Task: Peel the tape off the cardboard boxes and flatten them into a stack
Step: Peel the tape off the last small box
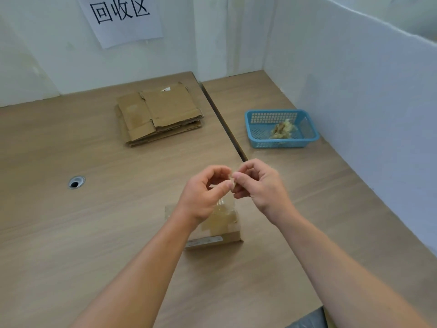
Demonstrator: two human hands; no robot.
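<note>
A small cardboard box (220, 233) stands on the wooden table, partly hidden by my left wrist, with clear tape across its top. Above it, my left hand (203, 195) and my right hand (257, 185) meet fingertip to fingertip, both pinching a strip of clear tape (224, 209) that hangs down toward the box. A stack of flattened cardboard boxes (160, 114) lies at the back of the table.
A blue plastic basket (281, 129) holding crumpled tape sits to the right, near a white partition wall (354, 91). A dark seam (224, 121) splits the table. A round cable hole (76, 182) lies at the left. A paper sign (120, 17) hangs on the back wall.
</note>
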